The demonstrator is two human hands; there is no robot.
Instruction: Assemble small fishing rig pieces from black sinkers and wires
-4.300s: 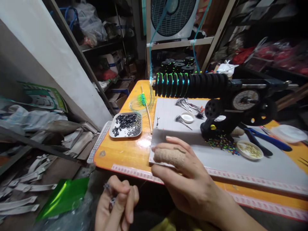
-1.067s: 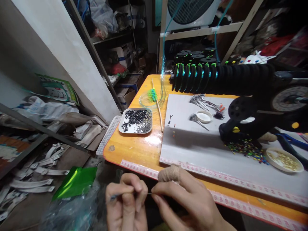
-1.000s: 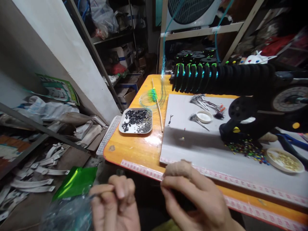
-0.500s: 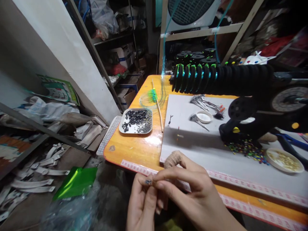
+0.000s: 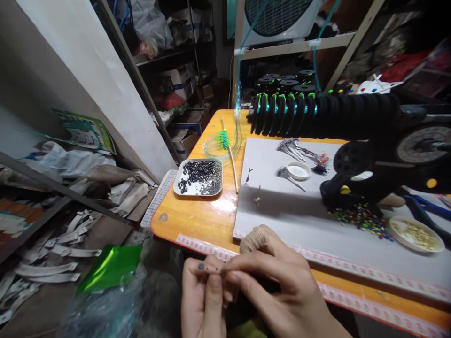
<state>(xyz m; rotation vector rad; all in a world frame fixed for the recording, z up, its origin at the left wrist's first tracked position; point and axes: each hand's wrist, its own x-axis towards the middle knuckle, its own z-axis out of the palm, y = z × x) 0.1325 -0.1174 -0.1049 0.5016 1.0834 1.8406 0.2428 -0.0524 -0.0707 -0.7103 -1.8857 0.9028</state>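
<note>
My left hand (image 5: 204, 300) is closed at the lower middle, its thumb pressed against the bent index finger. Several tiny dark pieces (image 5: 200, 266) lie along that index finger, too small to name. Directly beside it, my right hand (image 5: 285, 281) pinches thumb and forefinger together against the left fingertips; whatever they grip is hidden or too small. A beige wrap (image 5: 254, 239) covers one finger of my right hand. Both hands are just in front of the table edge, with a white board (image 5: 282, 225) beyond them.
A white tray (image 5: 179, 188) of black and grey small parts stands on the orange table (image 5: 169, 206), near a wooden stick (image 5: 233, 169). A black machine with a ribbed roller (image 5: 338, 115) overhangs the board. Colourful beads (image 5: 366, 220) and a dish of gold pieces (image 5: 416, 234) lie right.
My left hand has shifted slightly left, and the dark pieces on its index finger now appear more spread out. My right hand keeps its pinch beside it, slightly lower.
</note>
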